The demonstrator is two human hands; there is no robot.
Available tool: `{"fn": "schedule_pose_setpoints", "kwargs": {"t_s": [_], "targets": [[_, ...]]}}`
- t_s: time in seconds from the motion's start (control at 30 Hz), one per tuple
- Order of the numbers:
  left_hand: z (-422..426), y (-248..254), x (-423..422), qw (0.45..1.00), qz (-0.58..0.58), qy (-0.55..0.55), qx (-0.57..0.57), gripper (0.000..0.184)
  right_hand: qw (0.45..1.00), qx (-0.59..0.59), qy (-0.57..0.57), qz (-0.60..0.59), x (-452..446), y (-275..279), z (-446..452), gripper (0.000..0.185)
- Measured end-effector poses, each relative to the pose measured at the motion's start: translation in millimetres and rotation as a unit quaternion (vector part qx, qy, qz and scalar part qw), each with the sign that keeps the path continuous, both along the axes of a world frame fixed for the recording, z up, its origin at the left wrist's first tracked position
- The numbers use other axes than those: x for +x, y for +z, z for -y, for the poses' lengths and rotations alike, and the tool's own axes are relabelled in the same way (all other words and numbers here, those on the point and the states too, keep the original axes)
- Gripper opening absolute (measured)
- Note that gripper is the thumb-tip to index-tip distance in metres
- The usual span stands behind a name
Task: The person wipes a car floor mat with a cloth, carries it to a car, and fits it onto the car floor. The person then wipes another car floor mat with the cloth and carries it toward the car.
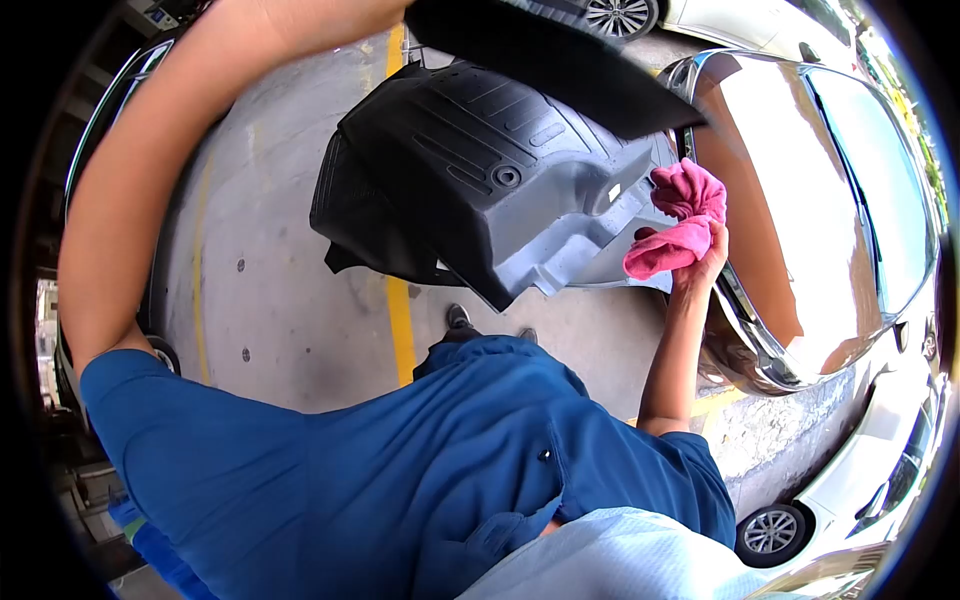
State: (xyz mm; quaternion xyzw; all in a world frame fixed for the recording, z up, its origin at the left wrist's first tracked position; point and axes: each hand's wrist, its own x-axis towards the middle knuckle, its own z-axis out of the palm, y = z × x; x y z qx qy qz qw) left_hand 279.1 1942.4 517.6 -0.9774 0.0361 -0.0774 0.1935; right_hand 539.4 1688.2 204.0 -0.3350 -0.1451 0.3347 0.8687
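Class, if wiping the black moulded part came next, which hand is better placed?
Right, most likely: the right hand holds the pink cloth, apparently close to the black moulded part. The left arm runs off the top edge near the dark panel, its hand out of view.

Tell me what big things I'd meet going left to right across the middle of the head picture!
Left arm → black plastic piece → pink cloth → shiny brown car.

Cannot see the whole left hand (368,12), cut off by the top edge, or right hand (710,256), partly hidden by the pink cloth (692,195). Cannot make out the blurred black panel (570,68) sharply.
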Motion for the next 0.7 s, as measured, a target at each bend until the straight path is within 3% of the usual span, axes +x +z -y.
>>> {"fn": "schedule_pose_setpoints", "kwargs": {"t_s": [0.03,0.07,0.13,0.2,0.3,0.37,0.5,0.57,0.6,0.63,0.67,0.7], "targets": [[-3,-25,-11,0.995,-0.058,0.065,-0.037,0.011,1.0,-0.006,0.005,-0.019,2,-8,3,0.062],[-23,-70,-31,1.0,0.002,0.002,0.015,0.008,0.996,-0.047,-0.013,-0.073,2,-22,4,0.061],[-27,-103,-68,0.999,-0.048,0.002,-0.016,0.008,0.992,-0.08,0.004,-0.097,-7,-44,10,0.058],[-30,-125,-100,0.997,0.037,-0.005,-0.07,0.021,0.995,-0.049,0.06,-0.065,-16,-66,14,0.055],[-24,-155,-148,0.987,0.089,0.077,-0.109,0.02,0.996,-0.07,0.047,-0.027,-29,-48,11,0.055],[-18,-183,-172,0.987,0.113,0.082,-0.075,0.017,0.994,-0.062,0.066,0.055,-12,-32,1,0.059],[-2,-265,-217,0.951,0.188,0.22,-0.11,0.024,0.97,-0.076,0.01,0.232,-21,46,-52,0.058],[17,-308,-208,0.827,0.423,0.327,-0.174,0.045,0.93,-0.091,0.041,0.353,-48,52,-89,0.055],[16,-338,-206,0.691,0.544,0.357,-0.316,0.064,0.888,-0.108,0.1,0.436,-63,48,-109,0.056],[11,-372,-201,0.504,0.667,0.309,-0.453,0.061,0.879,-0.082,0.169,0.438,-94,44,-131,0.056],[10,-379,-207,0.401,0.648,0.274,-0.587,0.055,0.851,-0.064,0.23,0.467,-118,28,-154,0.057],[6,-382,-214,0.286,0.609,0.227,-0.704,0.055,0.759,-0.027,0.242,0.603,-142,15,-177,0.059]]}}
